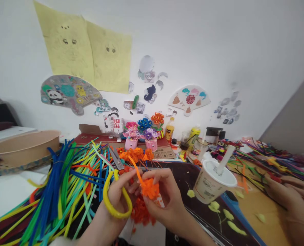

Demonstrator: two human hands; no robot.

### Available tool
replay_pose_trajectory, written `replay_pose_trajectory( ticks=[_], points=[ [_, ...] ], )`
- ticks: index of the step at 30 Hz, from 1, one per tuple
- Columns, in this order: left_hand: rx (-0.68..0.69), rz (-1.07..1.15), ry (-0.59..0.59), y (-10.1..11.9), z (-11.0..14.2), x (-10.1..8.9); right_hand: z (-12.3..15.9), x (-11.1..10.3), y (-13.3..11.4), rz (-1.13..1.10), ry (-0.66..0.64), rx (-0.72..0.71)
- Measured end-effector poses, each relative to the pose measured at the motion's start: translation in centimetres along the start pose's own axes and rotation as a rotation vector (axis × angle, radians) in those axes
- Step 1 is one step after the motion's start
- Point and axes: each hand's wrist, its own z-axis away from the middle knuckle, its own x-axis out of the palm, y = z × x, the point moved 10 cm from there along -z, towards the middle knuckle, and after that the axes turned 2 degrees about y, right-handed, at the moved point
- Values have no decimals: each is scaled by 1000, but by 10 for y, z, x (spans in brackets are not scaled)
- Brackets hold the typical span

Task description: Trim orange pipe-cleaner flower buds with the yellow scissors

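Note:
My right hand (168,194) pinches a fuzzy orange pipe-cleaner flower (151,189) between thumb and fingers. From its top, a bent orange stem of pipe cleaner (135,167) sticks up to the left. My left hand (118,193) is curled beside the flower, with the yellow-handled scissors (106,196) hooked on it. Their blades point up and away, to the left. Whether the left fingertips also touch the flower is hard to see. Below both hands lies a heap of orange-red fuzzy pieces (143,213), and more orange flowers (137,155) lie just beyond.
Bundles of coloured pipe cleaners (58,181) spread across the left. A white cup with a straw (213,184) stands to my right, near pale yellow petals (228,214). Finished potted flowers (144,131) line the back. A co-worker's hands (290,194) work at far right.

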Motion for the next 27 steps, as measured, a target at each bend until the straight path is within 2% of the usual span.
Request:
replay_pose_trajectory(
  ticks=[7, 15, 21, 27],
  points=[
    [67, -9, 32, 16, -1, -8, -4, -9, 6, 67, 53, 62],
    [223, -71, 86, 41, 12, -4, -6, -19, 12, 192, 75, 82],
    [348, -133, 152, 54, 11, -11, -7, -16, 13, 288, 17, 86],
    [380, -165, 181, 54, 13, -13, -7, -11, 15, 353, -37, 88]
  ],
)
